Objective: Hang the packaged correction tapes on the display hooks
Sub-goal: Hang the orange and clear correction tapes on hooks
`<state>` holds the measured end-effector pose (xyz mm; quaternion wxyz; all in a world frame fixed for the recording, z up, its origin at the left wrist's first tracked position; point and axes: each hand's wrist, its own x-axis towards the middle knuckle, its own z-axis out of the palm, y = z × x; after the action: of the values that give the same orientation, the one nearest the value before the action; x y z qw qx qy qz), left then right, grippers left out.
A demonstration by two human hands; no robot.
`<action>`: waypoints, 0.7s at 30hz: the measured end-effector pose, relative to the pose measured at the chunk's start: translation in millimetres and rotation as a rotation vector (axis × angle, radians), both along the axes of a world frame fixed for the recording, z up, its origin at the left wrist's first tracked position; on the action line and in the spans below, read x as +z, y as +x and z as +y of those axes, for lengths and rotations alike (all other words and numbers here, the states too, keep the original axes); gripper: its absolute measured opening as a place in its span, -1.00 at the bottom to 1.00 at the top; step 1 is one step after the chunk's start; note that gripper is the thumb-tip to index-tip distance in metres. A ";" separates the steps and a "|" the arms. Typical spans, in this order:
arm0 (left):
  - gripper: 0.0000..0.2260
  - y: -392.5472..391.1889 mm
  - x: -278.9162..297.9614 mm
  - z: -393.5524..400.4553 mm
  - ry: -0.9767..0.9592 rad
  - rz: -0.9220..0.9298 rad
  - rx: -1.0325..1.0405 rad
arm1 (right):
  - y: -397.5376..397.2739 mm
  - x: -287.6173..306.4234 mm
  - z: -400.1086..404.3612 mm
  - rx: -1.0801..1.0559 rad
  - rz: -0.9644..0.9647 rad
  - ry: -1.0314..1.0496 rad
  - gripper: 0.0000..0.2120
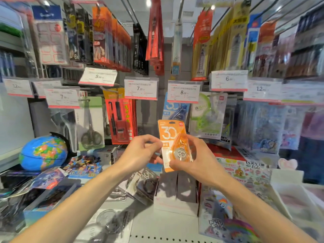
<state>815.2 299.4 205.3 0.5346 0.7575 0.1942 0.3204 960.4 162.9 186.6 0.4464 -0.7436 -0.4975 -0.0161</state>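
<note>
An orange packaged correction tape (172, 137) with a large "30" on its card stands upright in front of me, held by both hands. My left hand (140, 151) pinches its left edge. My right hand (194, 160) grips its lower right side around the clear blister. Just behind and above it, a blue packaged correction tape (175, 109) hangs on a display hook under the price tag marked 8.00 (183, 92). The hook itself is hidden by the tag. A green packaged tape (206, 116) hangs to the right of the blue one.
Hanging scissors (91, 123) and a red pen pack (121, 120) fill the hooks to the left. A globe (43, 153) sits on the shelf at left. Boxes and sticker packs (245, 172) crowd the shelf below my hands. More packs hang overhead.
</note>
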 end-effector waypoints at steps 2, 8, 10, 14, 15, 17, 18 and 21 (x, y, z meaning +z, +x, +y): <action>-0.88 1.1 4.5 -1.0 0.033 0.009 0.002 | -1.0 2.0 -4.3 -0.020 -0.033 0.033 -0.08; -0.88 -6.9 13.1 7.9 0.708 0.066 0.250 | 5.5 1.8 -11.9 -0.136 -0.153 0.119 -0.12; -0.85 -9.9 17.2 13.6 1.029 0.046 0.346 | 9.4 1.8 -14.7 -0.170 -0.185 0.137 -0.16; -0.84 -7.3 35.9 17.9 1.482 -0.026 0.419 | 18.9 2.7 -16.3 -0.253 -0.243 0.177 -0.16; -0.84 -4.5 42.8 18.0 1.565 -0.049 0.441 | 21.1 2.9 -16.2 -0.270 -0.251 0.186 -0.15; -0.82 2.9 56.9 18.3 1.701 -0.097 0.488 | 23.8 3.5 -16.7 -0.299 -0.260 0.193 -0.13; -0.80 7.2 63.8 18.7 1.749 -0.115 0.506 | 24.5 3.9 -17.1 -0.313 -0.267 0.191 -0.13; -0.68 20.3 84.3 20.0 1.791 -0.083 0.545 | 27.0 4.9 -17.9 -0.334 -0.281 0.198 -0.13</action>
<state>835.4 319.5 289.5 -0.3351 0.8033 0.0265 0.4916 987.4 144.9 191.5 0.4346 -0.7587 -0.4209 -0.2414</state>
